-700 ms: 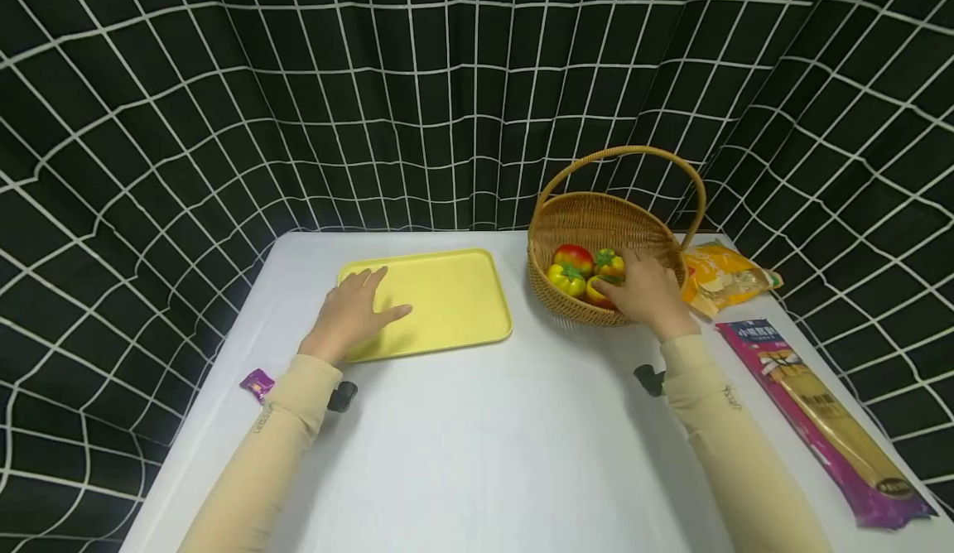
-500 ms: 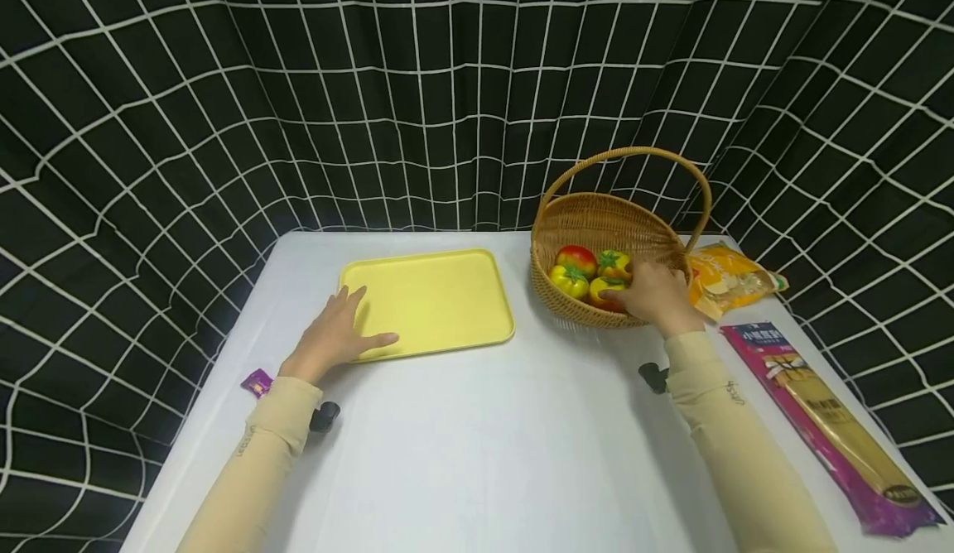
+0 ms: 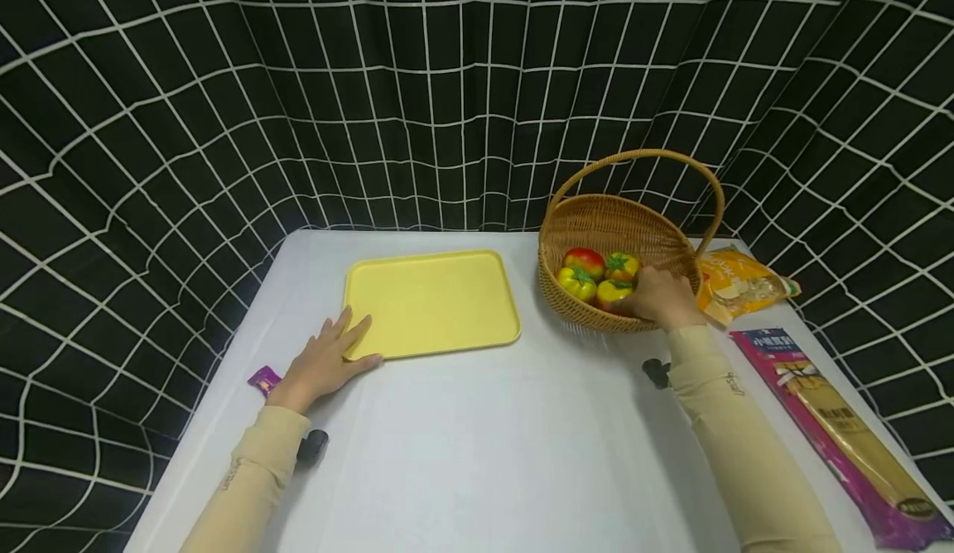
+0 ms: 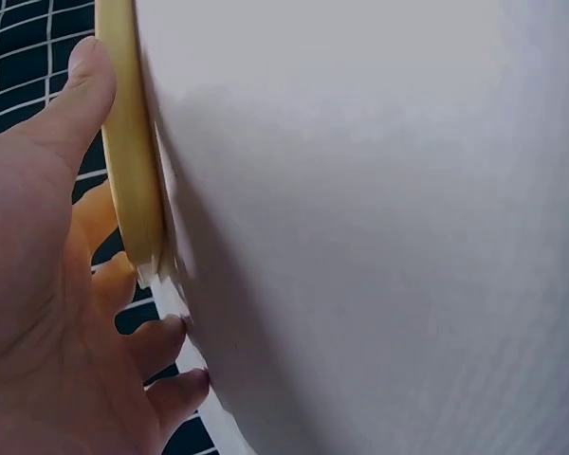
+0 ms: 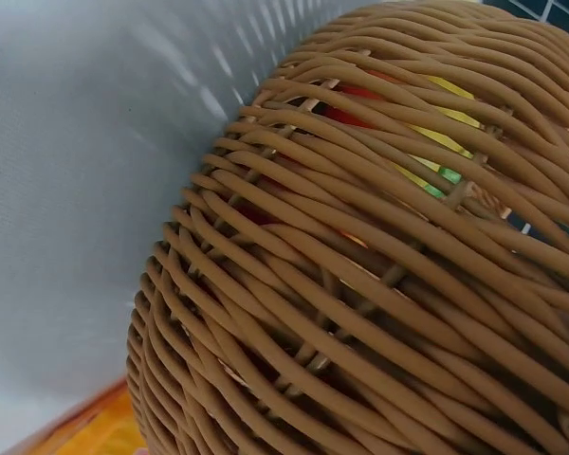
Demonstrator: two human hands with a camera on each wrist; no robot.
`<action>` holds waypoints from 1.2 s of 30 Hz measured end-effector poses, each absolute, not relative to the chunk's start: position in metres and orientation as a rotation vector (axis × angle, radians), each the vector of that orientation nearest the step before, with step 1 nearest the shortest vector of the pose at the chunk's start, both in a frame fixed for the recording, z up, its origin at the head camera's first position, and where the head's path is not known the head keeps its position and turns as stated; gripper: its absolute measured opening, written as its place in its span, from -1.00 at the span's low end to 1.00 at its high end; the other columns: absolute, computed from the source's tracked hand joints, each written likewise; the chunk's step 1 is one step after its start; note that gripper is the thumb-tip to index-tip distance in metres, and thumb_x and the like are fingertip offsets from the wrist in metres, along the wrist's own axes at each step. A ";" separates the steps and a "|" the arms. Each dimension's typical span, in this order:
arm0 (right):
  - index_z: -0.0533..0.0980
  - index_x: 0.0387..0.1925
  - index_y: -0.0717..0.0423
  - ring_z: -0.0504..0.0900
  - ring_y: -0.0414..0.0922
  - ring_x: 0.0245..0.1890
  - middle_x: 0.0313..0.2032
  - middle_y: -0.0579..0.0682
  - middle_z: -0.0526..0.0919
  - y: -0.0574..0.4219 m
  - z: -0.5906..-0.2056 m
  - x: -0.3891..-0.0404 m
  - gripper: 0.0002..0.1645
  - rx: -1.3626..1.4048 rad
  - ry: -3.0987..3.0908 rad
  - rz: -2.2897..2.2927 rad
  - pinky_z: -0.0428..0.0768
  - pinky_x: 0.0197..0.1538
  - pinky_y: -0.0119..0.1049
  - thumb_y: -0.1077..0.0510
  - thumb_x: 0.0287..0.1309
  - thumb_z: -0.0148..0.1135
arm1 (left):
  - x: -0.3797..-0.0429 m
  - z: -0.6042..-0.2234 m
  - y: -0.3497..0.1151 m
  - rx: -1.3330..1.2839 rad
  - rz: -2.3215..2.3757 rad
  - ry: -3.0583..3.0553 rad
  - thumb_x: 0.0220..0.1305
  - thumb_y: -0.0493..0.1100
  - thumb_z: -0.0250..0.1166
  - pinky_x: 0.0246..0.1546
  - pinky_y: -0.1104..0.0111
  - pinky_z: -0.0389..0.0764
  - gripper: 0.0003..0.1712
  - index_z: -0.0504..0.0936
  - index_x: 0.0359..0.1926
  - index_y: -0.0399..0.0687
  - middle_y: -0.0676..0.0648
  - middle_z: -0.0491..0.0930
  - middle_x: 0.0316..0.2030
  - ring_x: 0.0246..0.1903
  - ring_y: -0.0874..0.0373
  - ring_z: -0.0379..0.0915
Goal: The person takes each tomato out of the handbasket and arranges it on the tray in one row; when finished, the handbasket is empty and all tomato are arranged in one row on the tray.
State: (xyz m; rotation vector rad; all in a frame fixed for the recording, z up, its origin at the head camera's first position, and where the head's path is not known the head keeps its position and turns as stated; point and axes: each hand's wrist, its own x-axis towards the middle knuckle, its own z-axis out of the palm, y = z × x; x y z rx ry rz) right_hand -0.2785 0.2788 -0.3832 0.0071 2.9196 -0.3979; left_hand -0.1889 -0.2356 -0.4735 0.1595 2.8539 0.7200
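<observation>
My left hand is at the near left corner of a yellow tray, its fingers spread. In the left wrist view the thumb lies along the edge of the tray, with the other fingers reaching past its corner. My right hand reaches over the near right rim of a wicker basket; its fingertips are hidden inside. Beside its thumb is a yellow-red fruit with a green top. A yellow pepper, a red fruit and another green-topped yellow fruit lie farther left.
An orange snack bag lies right of the basket, whose tall handle arches above it. A long purple noodle packet stretches along the right table edge. A small purple wrapped sweet is beside my left wrist. Black gridded curtains surround the table.
My left hand has moved left and toward me, from over the tray to its near left corner. My right hand has shifted slightly rightward within the basket. The view has turned a little left.
</observation>
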 end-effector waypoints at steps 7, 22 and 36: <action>0.40 0.27 0.57 0.54 0.52 0.21 0.19 0.58 0.57 0.280 -0.386 -0.281 0.04 0.010 2.924 -0.424 0.26 0.46 0.45 -0.20 0.12 0.54 | -0.188 -0.467 -0.233 0.204 0.677 2.853 0.51 0.32 0.19 0.56 -0.47 -0.15 -0.06 0.14 0.68 0.01 -0.36 -0.14 0.69 0.61 -0.59 -0.32; 0.57 0.17 0.51 0.63 0.37 -0.02 0.02 0.50 0.70 0.274 -0.346 -0.269 -0.16 -0.042 3.005 -0.582 0.54 0.17 0.34 -0.09 0.13 0.59 | -0.188 -0.465 -0.233 0.209 0.650 2.854 0.52 0.32 0.18 0.57 -0.46 -0.13 -0.08 0.18 0.67 0.00 -0.35 -0.08 0.69 0.61 -0.60 -0.31; 0.51 0.35 0.34 0.63 0.20 0.12 0.18 0.35 0.68 0.165 -0.277 -0.246 -0.11 -0.317 2.962 -0.956 0.66 0.26 0.13 -0.07 0.13 0.62 | -0.182 -0.462 -0.230 0.211 0.620 2.852 0.56 0.28 0.14 0.55 -0.49 -0.10 -0.15 0.22 0.65 -0.03 -0.36 -0.01 0.67 0.60 -0.60 -0.26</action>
